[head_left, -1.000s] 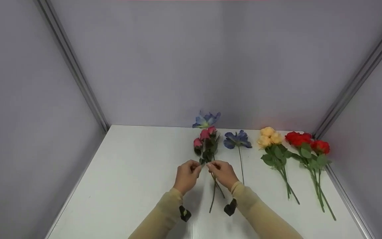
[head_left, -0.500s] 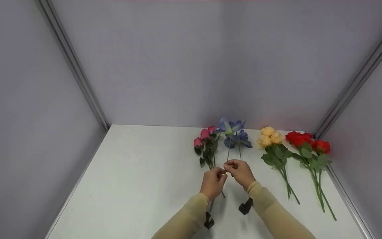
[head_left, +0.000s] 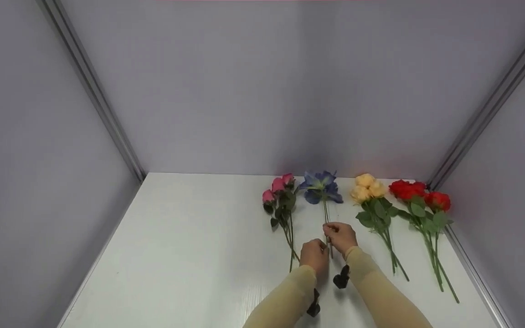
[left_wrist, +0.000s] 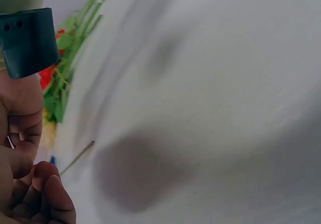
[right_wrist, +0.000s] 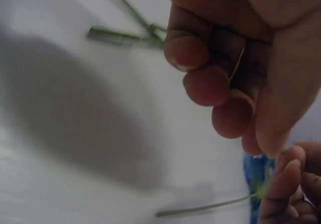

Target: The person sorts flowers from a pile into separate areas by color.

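Hands: left hand [head_left: 315, 253] and right hand [head_left: 341, 235] both pinch the thin green stems of the blue fabric flowers [head_left: 319, 187]
Progress: blue flowers laid on white counter [head_left: 189, 255] between pink and yellow bunches; hands not released

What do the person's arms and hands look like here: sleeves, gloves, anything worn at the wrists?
Both arms wear snug beige sleeves down to the wrists. The left hand and right hand are bare, without gloves. A small dark camera unit hangs under each wrist; the left wrist view shows it as a teal-dark rounded block.
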